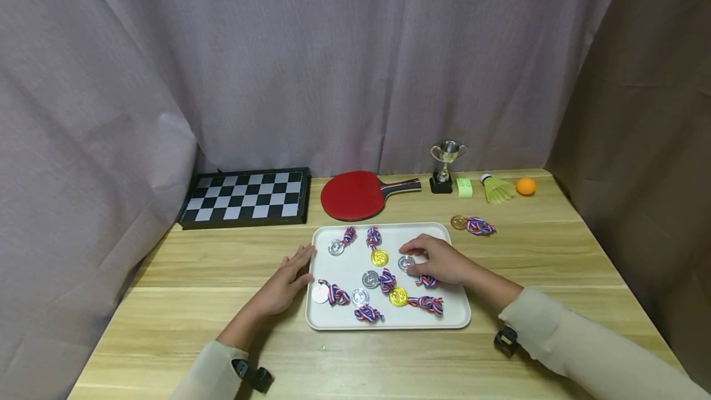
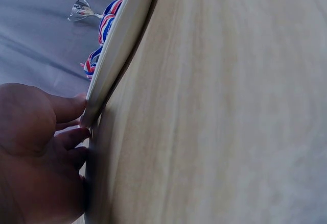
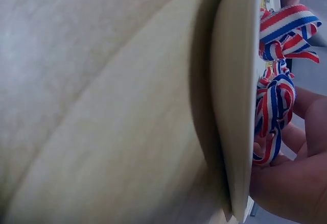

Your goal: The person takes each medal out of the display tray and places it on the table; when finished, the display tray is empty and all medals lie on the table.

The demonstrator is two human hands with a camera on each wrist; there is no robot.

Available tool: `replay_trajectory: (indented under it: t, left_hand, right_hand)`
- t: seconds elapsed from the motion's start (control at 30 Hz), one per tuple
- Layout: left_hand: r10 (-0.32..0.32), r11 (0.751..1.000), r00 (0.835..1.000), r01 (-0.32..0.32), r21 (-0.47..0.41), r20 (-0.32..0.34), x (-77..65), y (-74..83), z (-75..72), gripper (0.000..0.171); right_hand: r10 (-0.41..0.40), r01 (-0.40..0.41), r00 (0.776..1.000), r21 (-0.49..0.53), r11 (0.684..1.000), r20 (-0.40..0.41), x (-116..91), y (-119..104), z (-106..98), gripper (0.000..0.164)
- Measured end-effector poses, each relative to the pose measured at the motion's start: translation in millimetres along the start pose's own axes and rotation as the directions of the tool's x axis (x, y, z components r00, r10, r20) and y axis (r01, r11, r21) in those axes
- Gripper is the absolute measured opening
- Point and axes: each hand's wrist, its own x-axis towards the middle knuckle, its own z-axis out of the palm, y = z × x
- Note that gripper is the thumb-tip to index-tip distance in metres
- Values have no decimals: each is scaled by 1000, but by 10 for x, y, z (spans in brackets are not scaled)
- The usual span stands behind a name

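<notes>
Right-hand grip [image 1: 441, 258] bends thumb and fingers about a round, silver-coloured medal [image 1: 405, 262] lying right of centre on a white, rectangular, round-cornered tray [image 1: 389, 327]; I cannot tell whether it pinches the disc. Left-hand grip [image 1: 282, 284], fingers extended, touches the tray's left rim on the pale wooden bench [image 1: 222, 276].

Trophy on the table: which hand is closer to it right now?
Right. The right hand is over the tray, in front of the trophy; the left hand is farther off, at the tray's left edge.
</notes>
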Motion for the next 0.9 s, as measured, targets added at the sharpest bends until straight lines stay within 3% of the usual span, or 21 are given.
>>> replay_trajectory:
  t: [0.4,0.53,0.9]
  left_hand:
    - [35,999,999,-36,-10,-17,-2,-19,9,61]
    - [36,999,999,-36,-20,-4,-5,-21,12,61]
    - [13,1000,1000,-13,0,11,4,-7,-5,61]
  right_hand:
    - [-35,35,999,-18,999,-16,4,-6,14,27]
    - [-61,62,998,21,998,-26,7,28,20,25]
    - [-15,15,1000,208,978,-1,60,66,-146,13]
